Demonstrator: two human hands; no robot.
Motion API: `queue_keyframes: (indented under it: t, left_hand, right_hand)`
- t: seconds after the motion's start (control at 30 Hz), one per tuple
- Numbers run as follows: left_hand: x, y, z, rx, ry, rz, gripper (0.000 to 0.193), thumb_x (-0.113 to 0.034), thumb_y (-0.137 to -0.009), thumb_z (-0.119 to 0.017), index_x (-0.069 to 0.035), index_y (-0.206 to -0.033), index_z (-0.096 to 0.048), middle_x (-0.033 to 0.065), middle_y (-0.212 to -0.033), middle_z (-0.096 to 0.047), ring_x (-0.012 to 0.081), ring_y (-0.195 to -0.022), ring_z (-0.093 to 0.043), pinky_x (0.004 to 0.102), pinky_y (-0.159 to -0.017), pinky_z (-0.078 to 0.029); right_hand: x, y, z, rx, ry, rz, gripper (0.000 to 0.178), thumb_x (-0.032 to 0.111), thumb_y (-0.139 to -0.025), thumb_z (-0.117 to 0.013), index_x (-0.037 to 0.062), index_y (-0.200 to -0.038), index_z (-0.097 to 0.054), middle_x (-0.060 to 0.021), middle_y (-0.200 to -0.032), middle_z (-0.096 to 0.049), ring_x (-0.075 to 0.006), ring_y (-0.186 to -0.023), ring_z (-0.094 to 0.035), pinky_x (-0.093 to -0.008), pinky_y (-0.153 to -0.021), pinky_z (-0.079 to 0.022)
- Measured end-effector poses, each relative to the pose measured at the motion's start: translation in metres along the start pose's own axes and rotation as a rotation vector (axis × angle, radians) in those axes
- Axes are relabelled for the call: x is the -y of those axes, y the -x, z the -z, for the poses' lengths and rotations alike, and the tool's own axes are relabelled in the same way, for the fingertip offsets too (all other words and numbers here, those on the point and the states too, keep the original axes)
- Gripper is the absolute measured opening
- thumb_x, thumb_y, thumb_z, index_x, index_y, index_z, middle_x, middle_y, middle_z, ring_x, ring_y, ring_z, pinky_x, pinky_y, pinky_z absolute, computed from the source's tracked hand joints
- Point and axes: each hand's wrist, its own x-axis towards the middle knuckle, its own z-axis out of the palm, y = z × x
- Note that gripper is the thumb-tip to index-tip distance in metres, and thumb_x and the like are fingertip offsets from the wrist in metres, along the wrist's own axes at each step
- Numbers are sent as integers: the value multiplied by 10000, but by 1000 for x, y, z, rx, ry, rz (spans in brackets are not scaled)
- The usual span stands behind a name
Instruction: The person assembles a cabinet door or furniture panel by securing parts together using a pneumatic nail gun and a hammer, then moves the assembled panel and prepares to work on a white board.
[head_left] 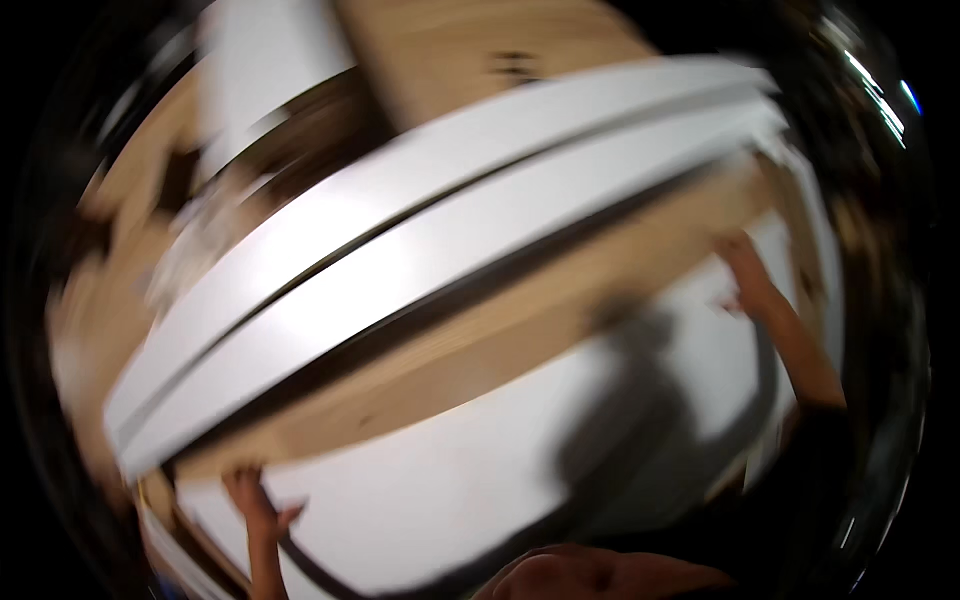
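A broad white panel lies in front of me, with my shadow falling across it. Near its far left corner, my left hand has its fingers bent at the panel's edge and its thumb along the white face. My right hand grips the same edge close to the right end, thumb likewise on the face. The fingertips of both hands are blurred. Beyond the panel runs a strip of bare wood-coloured board. Past that stands a long white furniture front with a dark groove along its length.
White side pieces stand at the right end of the furniture. Farther back, another white board rests beside a brown box-like thing. Small dark pieces lie on the wood-coloured floor. Crumpled pale wrapping lies at the left, smeared by motion.
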Motion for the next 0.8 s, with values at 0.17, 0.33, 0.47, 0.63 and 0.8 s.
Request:
queue_keyframes:
  t: [0.17, 0.33, 0.47, 0.63, 0.8]
  left_hand:
    - [-52, -49, 26, -5, -184, -310, 718, -665, -675, -678, -35, -1011, -600, 174, -1013, -514, 357, -963, -481, 457, -836, -400]
    - [-44, -9, 40, -331, 31, -92, 515, -527, -742, -695, -46, -880, -570, 136, -866, -527, 326, -828, -504, 417, -797, -387]
    - [-34, -18, 28, -469, -181, -22, 257, -226, -730, -705, -63, -731, -507, 97, -741, -483, 313, -753, -481, 418, -724, -375]
    - [-32, -41, 18, -499, 18, -50, 207, -228, -708, -661, -80, -730, -518, 118, -727, -475, 343, -730, -459, 435, -671, -363]
    - [-16, -20, 27, -405, -133, -111, 129, -152, -733, -607, -53, -765, -530, 125, -759, -488, 340, -760, -465, 436, -754, -361]
  right_hand:
    - [-66, 78, -29, 127, 232, -10, 915, 622, -858, -482, -99, -1393, -308, -283, -1455, -311, -442, -1370, -256, -515, -1125, -189]
    - [-6, 13, 12, 132, 186, 25, 773, 399, -742, -652, -122, -1253, -397, -314, -1230, -434, -470, -1174, -390, -492, -1022, -312]
    - [-34, 42, -4, 128, 146, -9, 914, 573, -818, -544, -115, -1369, -300, -331, -1394, -333, -484, -1319, -297, -522, -1099, -230]
    - [25, 12, 17, 122, 99, -164, 857, 395, -523, -798, -79, -1168, -493, -304, -1169, -499, -483, -1114, -463, -511, -998, -369]
    - [69, -18, 45, 68, 49, -189, 748, 381, -527, -842, -13, -1091, -549, -200, -1043, -567, -381, -977, -558, -439, -842, -474]
